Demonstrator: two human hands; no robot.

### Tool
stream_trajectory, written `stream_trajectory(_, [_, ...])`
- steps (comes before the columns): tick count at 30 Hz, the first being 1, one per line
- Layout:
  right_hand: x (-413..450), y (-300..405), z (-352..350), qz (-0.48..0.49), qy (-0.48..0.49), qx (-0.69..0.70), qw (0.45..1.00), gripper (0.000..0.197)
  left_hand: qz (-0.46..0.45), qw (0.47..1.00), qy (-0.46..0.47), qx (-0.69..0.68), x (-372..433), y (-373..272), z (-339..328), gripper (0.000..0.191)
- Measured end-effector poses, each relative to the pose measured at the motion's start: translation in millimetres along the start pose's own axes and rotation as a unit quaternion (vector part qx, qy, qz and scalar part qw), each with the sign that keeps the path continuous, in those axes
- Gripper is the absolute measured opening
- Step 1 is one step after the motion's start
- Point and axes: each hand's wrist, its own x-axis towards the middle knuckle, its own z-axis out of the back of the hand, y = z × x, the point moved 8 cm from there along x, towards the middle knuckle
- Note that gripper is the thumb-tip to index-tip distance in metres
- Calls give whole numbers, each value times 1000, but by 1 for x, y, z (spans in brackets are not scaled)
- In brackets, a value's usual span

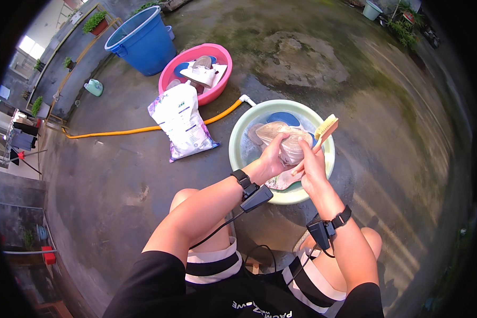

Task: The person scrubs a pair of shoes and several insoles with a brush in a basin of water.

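Over a pale green plastic basin (235, 159), my left hand (272, 157) grips a wet, light-coloured shoe (291, 148) from its left side. My right hand (313, 165) steadies the shoe's other side, thumb on top. A wooden-backed scrub brush (328, 126) is also in this right hand, its pale bristles raised over the basin's right side. Beneath the shoe, the basin contains sudsy water, blue pieces (284, 118) and a pinkish item (280, 182) near the front, which I cannot identify. The hands partly cover the shoe and the brush handle.
A pink basin (226, 73) with several shoes stands beyond, before a large blue tub (143, 43). A white plastic bag (183, 123) leans near the pink basin. A yellow hose (123, 132) crosses the damp concrete floor (115, 190) to a white elbow fitting (245, 98) beside the green basin.
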Motion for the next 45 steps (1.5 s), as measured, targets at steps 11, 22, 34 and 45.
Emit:
stream_trajectory(11, [10, 5, 13, -4, -33, -55, 998, 36, -101, 973, -205, 26, 29, -158, 103, 45])
stream_trajectory(22, [5, 17, 17, -36, -28, -24, 999, 33, -153, 709, -324, 608, 16, -220, 91, 39])
stream_trajectory(34, [-1, 63, 19, 17, -52, 37, 998, 28, 90, 250, 72, 961, 67, -85, 81, 47])
stream_trajectory(45, [-5, 101, 60, 60, -105, 72, 990, 28, -58, 339, -7, 939, 127, -83, 33, 54])
